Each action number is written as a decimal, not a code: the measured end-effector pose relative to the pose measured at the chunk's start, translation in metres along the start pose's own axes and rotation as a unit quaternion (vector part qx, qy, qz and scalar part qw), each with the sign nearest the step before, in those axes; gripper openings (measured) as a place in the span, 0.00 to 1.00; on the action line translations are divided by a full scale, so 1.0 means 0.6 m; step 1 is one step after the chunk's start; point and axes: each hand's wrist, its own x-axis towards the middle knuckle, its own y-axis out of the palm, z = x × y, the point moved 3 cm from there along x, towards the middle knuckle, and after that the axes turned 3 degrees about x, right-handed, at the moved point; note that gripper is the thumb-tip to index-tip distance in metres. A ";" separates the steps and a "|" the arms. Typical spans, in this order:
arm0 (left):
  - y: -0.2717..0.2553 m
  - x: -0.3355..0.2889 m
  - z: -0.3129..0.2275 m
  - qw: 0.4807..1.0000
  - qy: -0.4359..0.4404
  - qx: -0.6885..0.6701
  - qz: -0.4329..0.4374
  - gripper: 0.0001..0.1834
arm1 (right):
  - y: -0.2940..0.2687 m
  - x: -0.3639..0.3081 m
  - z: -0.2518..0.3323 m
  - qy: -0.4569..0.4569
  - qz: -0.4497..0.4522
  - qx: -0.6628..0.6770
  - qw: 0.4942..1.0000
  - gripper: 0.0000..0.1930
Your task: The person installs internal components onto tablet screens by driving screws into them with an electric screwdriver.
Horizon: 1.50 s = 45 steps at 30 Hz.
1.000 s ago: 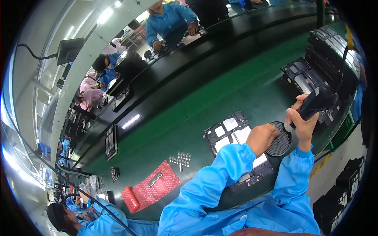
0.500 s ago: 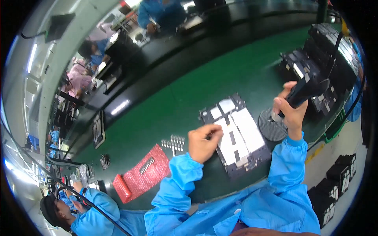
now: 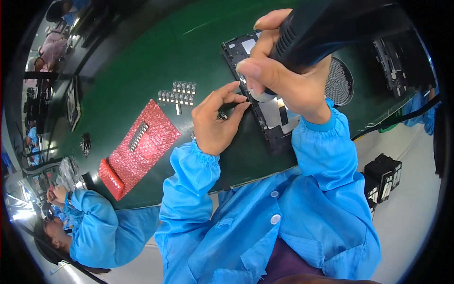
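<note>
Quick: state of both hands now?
Left hand: fingertips together at the black device frame's left edge; whether they pinch a small part can't be told.
Right hand: closed, holding the black handheld tool.

The tool [image 3: 312,35] is black, the table [image 3: 137,71] green, the bubble wrap [image 3: 156,130] red.

A black panel [image 3: 272,118] lies on the table [image 3: 203,57]; above it, the right hand [image 3: 291,78] grips a black handheld tool [image 3: 326,31]. The left hand [image 3: 215,116] is at the panel's left edge. Left of the panel sit small boards [image 3: 184,87] and a red bubble-wrap sheet [image 3: 153,135]; right of it, a round dish [image 3: 351,84].
</note>
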 end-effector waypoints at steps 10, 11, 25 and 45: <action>0.004 -0.005 -0.006 1.000 -0.004 -0.009 0.017 0.23 | 0.022 0.001 0.021 0.130 -0.070 0.057 0.987 0.22; 0.005 -0.004 -0.009 1.000 -0.003 -0.017 0.016 0.23 | 0.011 0.017 -0.007 0.131 -0.070 0.057 0.987 0.22; -0.004 0.007 -0.010 1.000 0.006 0.006 -0.001 0.23 | 0.022 0.002 0.005 0.129 -0.048 0.050 0.989 0.21; 0.001 -0.007 0.038 0.983 0.124 0.078 0.112 0.08 | 0.031 0.067 -0.065 0.157 -0.030 -0.005 0.987 0.18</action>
